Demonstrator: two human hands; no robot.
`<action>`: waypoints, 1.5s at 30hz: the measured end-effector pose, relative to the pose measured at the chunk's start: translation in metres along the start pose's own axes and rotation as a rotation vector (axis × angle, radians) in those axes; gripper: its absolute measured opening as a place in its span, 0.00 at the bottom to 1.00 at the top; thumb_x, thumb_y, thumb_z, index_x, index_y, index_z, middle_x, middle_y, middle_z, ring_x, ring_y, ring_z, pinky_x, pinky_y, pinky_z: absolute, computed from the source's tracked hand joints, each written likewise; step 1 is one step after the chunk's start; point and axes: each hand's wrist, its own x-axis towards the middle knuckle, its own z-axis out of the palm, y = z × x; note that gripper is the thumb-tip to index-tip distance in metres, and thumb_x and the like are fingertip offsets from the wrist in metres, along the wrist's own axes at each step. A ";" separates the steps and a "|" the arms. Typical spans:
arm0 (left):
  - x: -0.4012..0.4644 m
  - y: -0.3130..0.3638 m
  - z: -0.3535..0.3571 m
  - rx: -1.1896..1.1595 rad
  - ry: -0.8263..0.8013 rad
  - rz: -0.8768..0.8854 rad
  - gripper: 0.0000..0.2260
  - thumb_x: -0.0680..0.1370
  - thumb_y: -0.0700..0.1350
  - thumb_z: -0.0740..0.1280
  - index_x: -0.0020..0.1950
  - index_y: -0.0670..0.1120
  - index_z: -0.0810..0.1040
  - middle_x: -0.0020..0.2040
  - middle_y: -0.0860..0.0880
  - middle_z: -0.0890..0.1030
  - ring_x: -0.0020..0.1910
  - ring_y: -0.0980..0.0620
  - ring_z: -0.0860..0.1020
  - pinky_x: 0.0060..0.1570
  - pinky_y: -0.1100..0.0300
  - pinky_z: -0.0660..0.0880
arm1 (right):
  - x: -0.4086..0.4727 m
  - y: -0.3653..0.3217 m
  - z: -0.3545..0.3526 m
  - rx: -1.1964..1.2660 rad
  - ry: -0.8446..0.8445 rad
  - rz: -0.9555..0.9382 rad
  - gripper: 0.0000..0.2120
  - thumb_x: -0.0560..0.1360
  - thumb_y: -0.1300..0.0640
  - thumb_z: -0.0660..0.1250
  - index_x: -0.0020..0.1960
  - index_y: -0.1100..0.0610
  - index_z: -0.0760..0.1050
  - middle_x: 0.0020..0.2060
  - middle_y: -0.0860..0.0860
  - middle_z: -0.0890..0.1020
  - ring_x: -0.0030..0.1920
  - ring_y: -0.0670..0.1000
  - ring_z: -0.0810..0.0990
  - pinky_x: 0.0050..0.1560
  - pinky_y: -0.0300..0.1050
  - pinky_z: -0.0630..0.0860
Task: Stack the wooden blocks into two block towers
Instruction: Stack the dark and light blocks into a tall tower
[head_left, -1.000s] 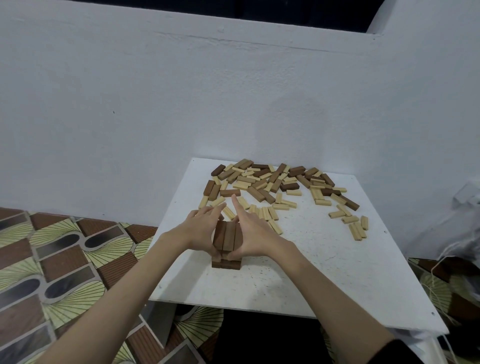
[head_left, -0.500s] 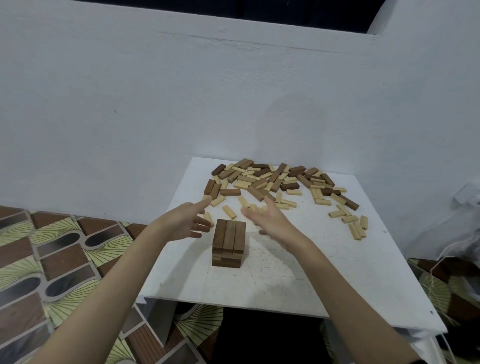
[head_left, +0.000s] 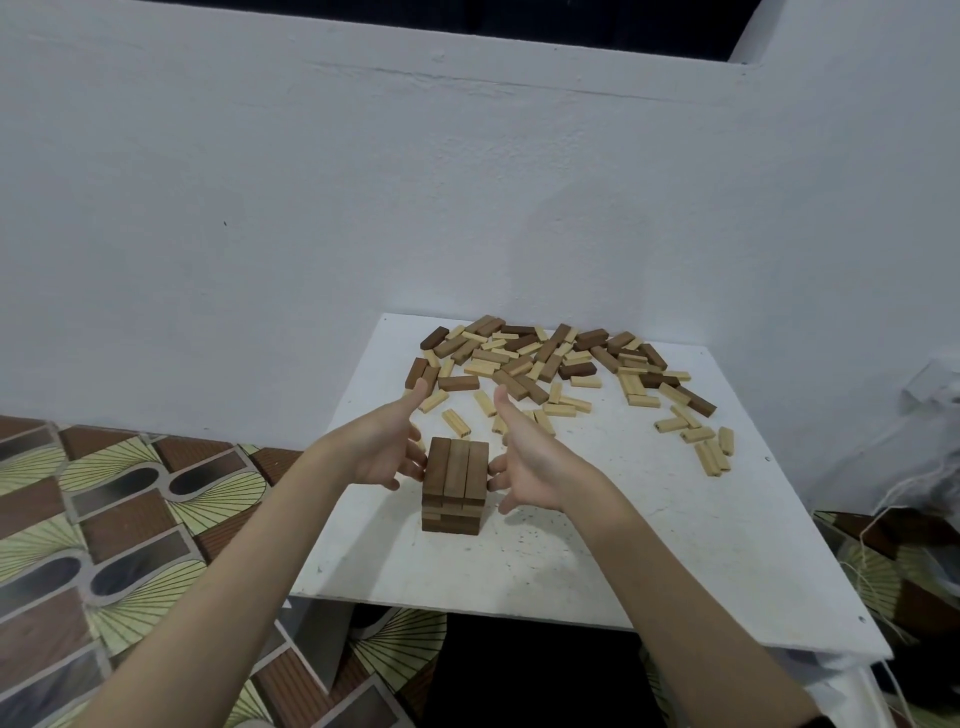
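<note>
A short tower of dark brown blocks (head_left: 455, 486) stands near the front middle of the white table (head_left: 623, 561), three blocks side by side on top. My left hand (head_left: 387, 447) sits at the tower's left side and my right hand (head_left: 530, 460) at its right side, palms facing each other, fingers straight. Fingertips of both hands touch or nearly touch the top layer. A loose pile of dark and light blocks (head_left: 540, 358) lies at the table's far side.
More light blocks (head_left: 711, 447) are scattered at the table's right. A white wall rises behind the table. A patterned tiled floor (head_left: 104, 519) lies to the left. White plastic bags (head_left: 930, 467) sit at the right edge.
Both hands left the tower's sides, reached toward the far pile, then came back empty and now flank the tower again.
</note>
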 end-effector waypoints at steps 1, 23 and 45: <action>0.001 0.000 0.000 0.001 -0.006 0.001 0.43 0.75 0.70 0.47 0.76 0.37 0.47 0.73 0.34 0.61 0.70 0.37 0.65 0.71 0.42 0.53 | -0.002 0.000 0.000 0.004 -0.005 0.001 0.40 0.77 0.32 0.46 0.78 0.56 0.39 0.73 0.67 0.57 0.73 0.66 0.59 0.69 0.63 0.57; 0.059 -0.057 -0.002 0.475 0.638 0.585 0.10 0.80 0.40 0.61 0.59 0.40 0.76 0.58 0.44 0.79 0.55 0.51 0.75 0.54 0.64 0.68 | 0.075 0.047 -0.068 -0.418 0.483 -0.395 0.07 0.77 0.61 0.61 0.53 0.55 0.76 0.45 0.54 0.80 0.40 0.50 0.77 0.34 0.37 0.72; 0.183 -0.034 -0.028 0.947 0.689 0.606 0.31 0.79 0.62 0.51 0.78 0.53 0.44 0.77 0.54 0.43 0.76 0.53 0.40 0.74 0.51 0.42 | 0.193 0.021 -0.078 -1.472 0.300 -0.699 0.28 0.80 0.38 0.42 0.77 0.46 0.51 0.77 0.44 0.46 0.77 0.48 0.42 0.74 0.58 0.41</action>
